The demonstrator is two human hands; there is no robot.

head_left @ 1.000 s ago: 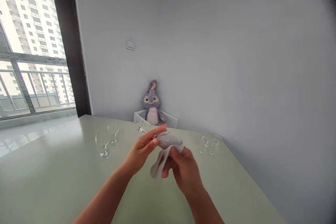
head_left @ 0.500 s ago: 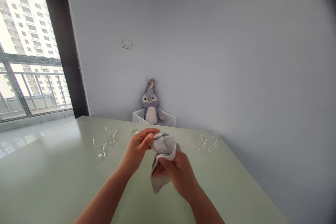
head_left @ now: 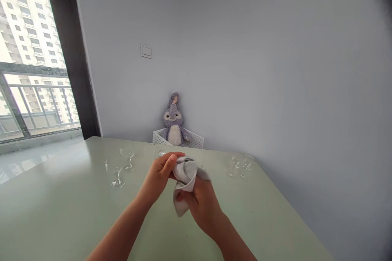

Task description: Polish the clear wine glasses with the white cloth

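Over the middle of the table, my left hand (head_left: pixel 163 168) is closed, thumb on top, around a clear wine glass (head_left: pixel 178 172) that is mostly covered. A light grey cloth (head_left: pixel 187 170) is bunched over and into the glass, with one corner hanging down. My right hand (head_left: pixel 203 202) grips this cloth from the right, its fingertips partly hidden in the folds. On the left stand two stemmed wine glasses, a nearer one (head_left: pixel 115 171) and a farther one (head_left: pixel 128 157). Part of another glass (head_left: pixel 161 153) shows just behind my left hand.
Two more wine glasses, one (head_left: pixel 235 164) beside the other (head_left: pixel 246 164), stand near the far right edge of the pale green table (head_left: pixel 73 200). Behind the table a plush toy (head_left: pixel 174 124) sits in a white perforated chair (head_left: pixel 196 139) against the grey wall. A window is at left.
The cloth has turned and bunched closer around the glass as my right hand moved slightly left and up. My left hand keeps its hold. The view has shifted a little.
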